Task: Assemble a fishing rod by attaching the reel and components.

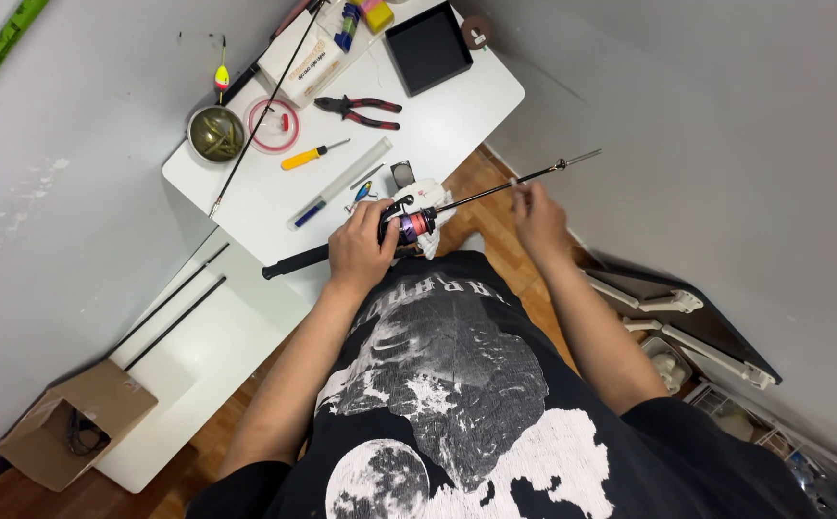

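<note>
The fingers of the left hand (362, 252) are curled tight around the fishing rod (481, 196) at its reel (411, 225), which is held over the near edge of the white table (457, 106). The right hand (537, 219) is seen at three o'clock from the reel, its fingertips pinched narrow at the thin rod shaft; whether a line is gripped cannot be told. A white cloth (430, 217) lies just under the reel. At eleven o'clock a yellow-handled screwdriver (309, 156) is laid, and red-handled pliers (362, 111) farther on.
</note>
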